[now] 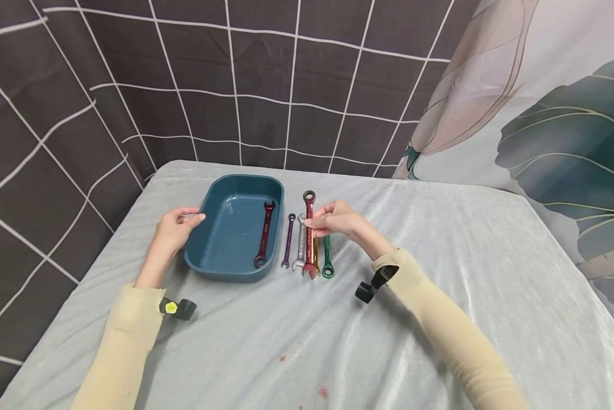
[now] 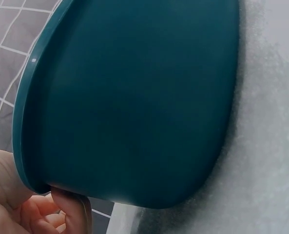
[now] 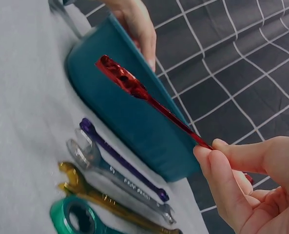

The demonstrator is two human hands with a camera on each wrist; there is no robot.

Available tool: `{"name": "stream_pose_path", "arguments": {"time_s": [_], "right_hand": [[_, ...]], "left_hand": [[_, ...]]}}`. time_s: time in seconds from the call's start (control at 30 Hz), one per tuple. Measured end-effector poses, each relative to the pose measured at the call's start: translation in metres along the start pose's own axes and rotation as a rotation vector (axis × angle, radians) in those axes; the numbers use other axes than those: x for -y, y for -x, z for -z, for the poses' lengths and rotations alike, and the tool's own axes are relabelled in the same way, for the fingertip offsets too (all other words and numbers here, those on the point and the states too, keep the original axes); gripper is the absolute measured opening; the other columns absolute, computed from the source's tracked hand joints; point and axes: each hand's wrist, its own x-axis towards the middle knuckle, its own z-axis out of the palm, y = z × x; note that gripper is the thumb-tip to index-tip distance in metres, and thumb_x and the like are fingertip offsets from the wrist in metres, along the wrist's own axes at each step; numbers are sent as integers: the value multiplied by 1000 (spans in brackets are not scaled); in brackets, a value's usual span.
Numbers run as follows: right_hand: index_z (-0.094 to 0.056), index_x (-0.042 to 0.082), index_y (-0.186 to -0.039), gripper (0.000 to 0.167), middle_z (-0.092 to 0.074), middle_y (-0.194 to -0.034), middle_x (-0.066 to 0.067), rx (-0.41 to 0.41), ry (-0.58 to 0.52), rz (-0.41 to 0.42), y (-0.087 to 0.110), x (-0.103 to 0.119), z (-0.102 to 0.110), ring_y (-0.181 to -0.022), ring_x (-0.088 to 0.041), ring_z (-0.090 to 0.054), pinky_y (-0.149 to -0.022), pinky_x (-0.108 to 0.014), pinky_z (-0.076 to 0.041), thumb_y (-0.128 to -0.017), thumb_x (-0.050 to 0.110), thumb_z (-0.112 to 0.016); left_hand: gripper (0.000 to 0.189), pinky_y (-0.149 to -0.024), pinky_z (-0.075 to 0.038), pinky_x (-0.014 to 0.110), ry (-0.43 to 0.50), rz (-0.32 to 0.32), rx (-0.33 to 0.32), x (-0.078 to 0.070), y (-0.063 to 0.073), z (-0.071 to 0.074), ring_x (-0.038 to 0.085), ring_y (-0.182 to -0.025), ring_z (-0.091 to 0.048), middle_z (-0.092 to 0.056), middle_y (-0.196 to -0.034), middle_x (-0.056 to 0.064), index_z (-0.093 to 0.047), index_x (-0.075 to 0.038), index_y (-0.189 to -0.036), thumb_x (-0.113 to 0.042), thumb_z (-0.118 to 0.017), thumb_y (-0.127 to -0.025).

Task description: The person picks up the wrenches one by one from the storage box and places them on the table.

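My right hand point(image 1: 340, 219) pinches a red combination wrench point(image 1: 309, 242) at its shank between thumb and fingers. In the right wrist view that wrench point(image 3: 171, 115) is raised over the others, overlapping the tub's side. Below it lie a purple wrench point(image 1: 288, 242), a silver wrench point(image 1: 301, 245), a gold wrench point(image 3: 107, 200) and a green wrench point(image 1: 328, 256), side by side. My left hand point(image 1: 176, 229) grips the left rim of a blue plastic tub point(image 1: 230, 277), thumb over the rim and fingers outside. A dark red wrench point(image 1: 267, 232) lies inside the tub, along its right wall.
Pale grey cloth point(image 1: 245, 353) covers the table, with small reddish marks toward the front. A dark curtain with white grid lines point(image 1: 266, 74) hangs behind and at the left. A leaf-patterned curtain point(image 1: 557, 125) hangs at the right. Each wrist wears a black camera.
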Motion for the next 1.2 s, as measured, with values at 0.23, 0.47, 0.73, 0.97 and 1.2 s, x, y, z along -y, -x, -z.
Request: {"name": "stream_pose_path", "arguments": {"time_s": [0.23,0.47,0.73,0.97,1.2], "right_hand": [[-62,-7,-101,19,-65,-66,1,-10,20,-15,2,-11,9,-55,-5,-62,-67,-24,-56,-88,5,-67],[-60,-7,-98,14,-64,-64,2,-29,-17,-30,5,-20,17,-53,-5,-61,-60,-18,-54,-88,1,-65],[-59,-9,-103,21,-65,-68,0,-35,28,-48,8,-29,28,-58,-7,-62,-65,-21,-55,-88,3,-66],[-60,-8,-97,16,-63,-68,-1,-51,43,-45,10,-37,34,-58,-8,-62,-64,-21,-55,-88,3,-66],[-58,-7,-96,12,-62,-66,0,-61,39,-56,10,-45,38,-55,-6,-60,-61,-19,-54,-88,0,-64]], "left_hand": [[49,-70,-42,22,-7,-4,-8,1,-1,0,11,-84,-52,-57,-121,24,-51,1,-134,-32,-53,-98],[48,-69,-42,22,-11,-4,-8,1,-1,0,11,-83,-52,-57,-120,23,-52,1,-134,-32,-53,-98],[49,-71,-41,24,-22,-4,-5,0,1,0,15,-87,-54,-58,-122,25,-51,0,-134,-32,-52,-98],[48,-65,-42,20,-14,-10,-1,0,0,1,6,-76,-50,-58,-117,23,-51,2,-134,-31,-53,-98],[49,-60,-43,20,-3,-1,14,0,0,1,4,-70,-50,-59,-112,19,-50,1,-135,-31,-54,-98]]}}
